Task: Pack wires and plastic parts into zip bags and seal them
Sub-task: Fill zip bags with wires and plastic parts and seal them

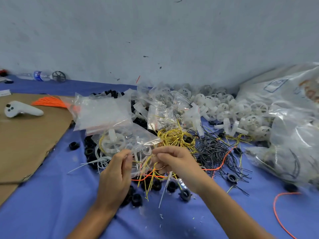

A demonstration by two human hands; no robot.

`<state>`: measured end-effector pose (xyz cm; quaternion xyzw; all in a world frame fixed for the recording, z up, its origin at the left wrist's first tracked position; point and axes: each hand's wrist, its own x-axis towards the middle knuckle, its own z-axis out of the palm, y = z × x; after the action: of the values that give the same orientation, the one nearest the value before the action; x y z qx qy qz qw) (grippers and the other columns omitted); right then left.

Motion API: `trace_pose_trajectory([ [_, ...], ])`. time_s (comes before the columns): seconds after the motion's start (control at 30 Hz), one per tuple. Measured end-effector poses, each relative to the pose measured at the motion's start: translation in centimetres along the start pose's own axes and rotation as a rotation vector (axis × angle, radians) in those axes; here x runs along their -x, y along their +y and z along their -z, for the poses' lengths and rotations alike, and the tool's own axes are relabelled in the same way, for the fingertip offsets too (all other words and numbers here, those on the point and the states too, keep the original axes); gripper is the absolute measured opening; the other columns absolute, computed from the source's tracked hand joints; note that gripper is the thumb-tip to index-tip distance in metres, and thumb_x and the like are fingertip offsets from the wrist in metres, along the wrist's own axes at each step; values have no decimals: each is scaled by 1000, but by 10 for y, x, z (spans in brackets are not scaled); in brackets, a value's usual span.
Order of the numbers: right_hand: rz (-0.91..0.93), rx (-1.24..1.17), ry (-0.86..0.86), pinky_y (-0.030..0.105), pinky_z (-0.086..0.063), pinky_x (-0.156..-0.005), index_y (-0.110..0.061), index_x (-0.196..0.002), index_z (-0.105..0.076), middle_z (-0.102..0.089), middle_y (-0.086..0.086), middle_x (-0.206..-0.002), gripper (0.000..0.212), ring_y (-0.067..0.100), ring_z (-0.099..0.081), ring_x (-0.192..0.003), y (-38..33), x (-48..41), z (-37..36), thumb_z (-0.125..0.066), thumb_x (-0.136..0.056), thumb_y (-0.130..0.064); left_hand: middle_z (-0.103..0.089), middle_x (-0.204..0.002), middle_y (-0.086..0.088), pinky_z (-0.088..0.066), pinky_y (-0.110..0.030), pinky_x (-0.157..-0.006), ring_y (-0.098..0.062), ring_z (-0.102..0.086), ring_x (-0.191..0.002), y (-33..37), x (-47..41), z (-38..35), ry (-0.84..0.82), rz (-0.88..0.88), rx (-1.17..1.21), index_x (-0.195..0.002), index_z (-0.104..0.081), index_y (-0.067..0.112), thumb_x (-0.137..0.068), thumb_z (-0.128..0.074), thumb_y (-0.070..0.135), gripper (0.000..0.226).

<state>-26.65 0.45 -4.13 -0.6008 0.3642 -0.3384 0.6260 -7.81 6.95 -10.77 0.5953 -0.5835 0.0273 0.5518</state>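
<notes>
**One bag in hand, plenty still loose**

Both hands met at the mouth of a clear bag (136,144) held low over the blue cloth (51,204). The left hand (117,171) had its fingers curled and pinched the bag's near edge. The right hand (174,161) pinched the opposite lip between thumb and forefinger, with the other fingers folded under. Inside the bag lay a white wheel (113,144) with a yellow loop (101,140) of wire, while more strands (146,176), yellow, white and orange, trailed out below the hands. Whether the right hand also had hold of those strands could not be told. The mouth looked unsealed, so this bag seemed to be at the filling or closing step.

Some work appeared done: a heap of packed bags (160,104) lay behind, near the wall. Much was left. Tangled just right of the bag sat yellow wires (176,137) and black wires (212,152). Black rings (136,199) were scattered under and around the hands, and a pile of white wheels (241,109) stretched toward a big sack (293,118) at the right. A stack of empty bags (103,112) lay just beyond the held one, beside an orange bundle (50,101) on the cardboard (25,135). By that showing, the task was well short of finished.
</notes>
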Motion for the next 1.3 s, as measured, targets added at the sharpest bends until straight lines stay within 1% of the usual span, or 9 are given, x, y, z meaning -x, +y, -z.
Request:
trace_pose_trajectory([
  [0.1, 121, 361, 387, 33, -53, -61, -18, -99, -74, -74, 2, -84, 19, 22, -64, -70, -18, -18, 78, -58, -92, -10, -52, -102, 34, -33, -6, -72, 11, -50, -82, -1, 0, 0, 1, 22, 9, -119, -46, 34, -100, -33, 59, 33],
  [0.2, 108, 931, 702, 34, -48, -73, -22, -110, -72, -71, 4, -107, 28, 26, -63, -88, -18, -55, 162, -52, -92, -16, -53, -99, 44, -35, -1, -70, 23, -51, -84, -3, 0, 0, -20, 44, 2, -118, -46, 35, -99, -32, 61, 36],
  [0.37, -293, 1469, 564, 45, -30, -106, -20, -136, -54, -47, 23, -139, 41, 36, -38, -131, 9, -94, 250, -41, -96, -22, -52, -105, 49, -29, 5, -77, 23, -49, -89, -9, 2, -2, -8, 84, 4, -116, -49, 40, -96, -34, 64, 35],
  [0.5, -373, 1542, 423, 38, -40, -89, -16, -135, -53, -53, 17, -135, 40, 33, -49, -120, 6, -107, 261, -37, -98, -18, -52, -104, 48, -29, 5, -76, 27, -49, -90, -11, 4, -3, -8, 85, -22, -116, -49, 39, -97, -39, 55, 27],
  [0.63, -364, 1496, 486, 38, -48, -88, -7, -128, -57, -59, 22, -125, 37, 36, -55, -110, -5, -106, 264, -36, -98, -13, -53, -103, 44, -33, -3, -74, 18, -51, -88, -8, 2, -3, 5, 67, -5, -117, -48, 36, -98, -38, 57, 30],
  [0.87, 96, 1073, 622, 37, -40, -97, -9, -138, -55, -58, 13, -131, 38, 28, -53, -117, -40, -43, 202, -43, -102, -15, -56, -99, 38, -34, -1, -73, 15, -54, -85, -4, 1, -1, 2, 35, -10, -117, -49, 34, -100, -35, 57, 31],
  [0.93, 189, 846, 561, 31, -42, -87, -13, -134, -59, -62, 1, -118, 35, 12, -58, -101, -35, -8, 163, -47, -101, -14, -54, -96, 31, -35, -9, -69, 10, -52, -80, -2, 1, -1, 8, 24, -28, -115, -48, 33, -101, -35, 55, 29],
  [1.1, 185, 327, 130, 22, -55, -85, -22, -121, -69, -69, -9, -121, 34, 7, -63, -114, -18, 70, 67, -51, -98, -4, -51, -94, 27, -33, -15, -67, 2, -52, -77, 0, 0, -1, 9, 10, -47, -109, -50, 31, -102, -35, 51, 25],
  [1.3, 33, 299, -42, 66, -40, -97, -32, -114, -73, -70, 16, -106, 38, 39, -62, -107, 1, 61, 1, -55, -96, -4, -63, -103, 12, -35, -11, -75, -8, -59, -91, 3, 0, -3, -12, -33, -49, -114, -53, 29, -102, -39, 40, 21],
])
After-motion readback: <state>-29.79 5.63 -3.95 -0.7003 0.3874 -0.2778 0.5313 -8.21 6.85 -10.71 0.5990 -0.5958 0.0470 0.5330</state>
